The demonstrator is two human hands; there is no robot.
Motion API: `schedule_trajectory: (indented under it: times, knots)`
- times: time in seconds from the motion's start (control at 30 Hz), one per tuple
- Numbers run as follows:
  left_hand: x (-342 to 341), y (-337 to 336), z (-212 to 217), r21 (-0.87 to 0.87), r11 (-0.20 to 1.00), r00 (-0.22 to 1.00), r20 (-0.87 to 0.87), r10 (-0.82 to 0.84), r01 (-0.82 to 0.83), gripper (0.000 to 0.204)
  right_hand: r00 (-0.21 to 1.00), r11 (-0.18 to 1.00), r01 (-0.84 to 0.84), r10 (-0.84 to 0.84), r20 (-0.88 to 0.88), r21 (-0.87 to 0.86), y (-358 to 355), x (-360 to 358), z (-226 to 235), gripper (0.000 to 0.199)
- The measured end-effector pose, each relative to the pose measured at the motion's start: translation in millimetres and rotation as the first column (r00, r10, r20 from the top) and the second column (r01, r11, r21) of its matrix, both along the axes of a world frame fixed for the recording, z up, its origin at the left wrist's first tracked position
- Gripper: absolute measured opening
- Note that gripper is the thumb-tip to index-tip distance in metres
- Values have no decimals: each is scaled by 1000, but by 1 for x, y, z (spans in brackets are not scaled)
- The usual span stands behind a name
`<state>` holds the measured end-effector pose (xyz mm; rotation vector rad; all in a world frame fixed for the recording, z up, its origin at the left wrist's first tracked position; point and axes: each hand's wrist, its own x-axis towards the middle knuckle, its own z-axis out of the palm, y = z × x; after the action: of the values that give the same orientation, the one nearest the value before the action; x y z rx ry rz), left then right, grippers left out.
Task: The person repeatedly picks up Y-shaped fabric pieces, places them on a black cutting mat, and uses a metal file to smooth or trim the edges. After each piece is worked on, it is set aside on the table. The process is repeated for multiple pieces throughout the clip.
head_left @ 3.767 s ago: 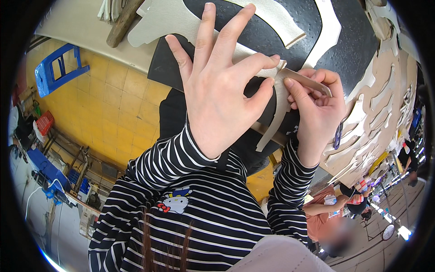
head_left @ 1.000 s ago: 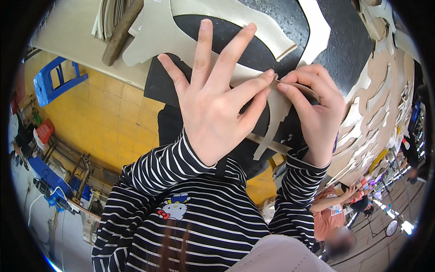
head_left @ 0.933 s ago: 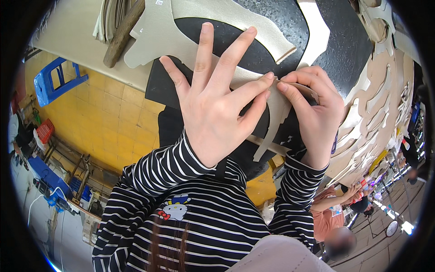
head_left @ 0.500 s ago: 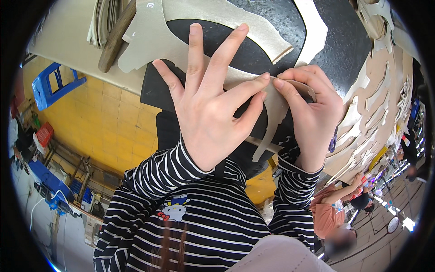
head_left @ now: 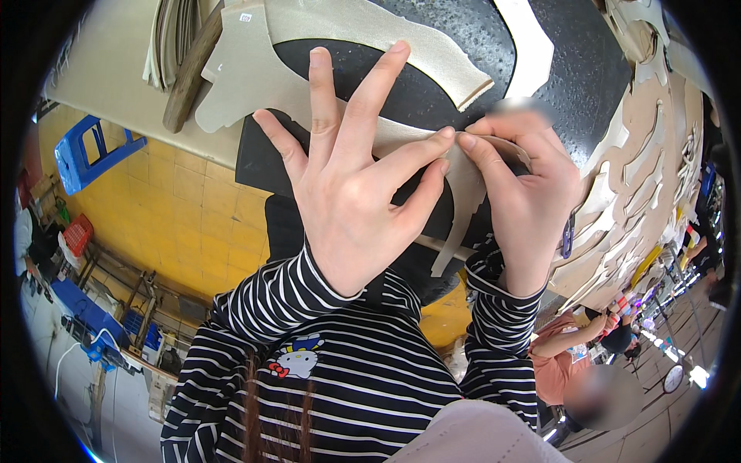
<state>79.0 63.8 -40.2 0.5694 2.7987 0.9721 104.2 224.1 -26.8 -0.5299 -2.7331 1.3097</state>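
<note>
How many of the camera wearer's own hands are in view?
2: the left hand, at the pale material, and the right hand, to its right, pinching that material. Neither is hidden, though the right is partly curled.

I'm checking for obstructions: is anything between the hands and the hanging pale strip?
Nothing visible does: the left hand and right hand are both at the upper end of the pale strip. What lies under them is hidden.
</note>
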Motion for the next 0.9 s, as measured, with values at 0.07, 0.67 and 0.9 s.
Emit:
schedule_trajectory:
  times: [0.07,0.67,0.9]
  knots:
    - [2,0,-1,3,1000,1000,6,1,-1,22,1000,999,12,-13,15,30,-1,-1,2,11]
    - [-40,-96,6,160,978,935,-304,181,-138,37,937,956,177,-91,-337,234,18,54,19,22]
    - [-66,-137,-17,-3,987,983,-89,159,-160,45,987,898,60,12,-161,435,-2,69,-13,39]
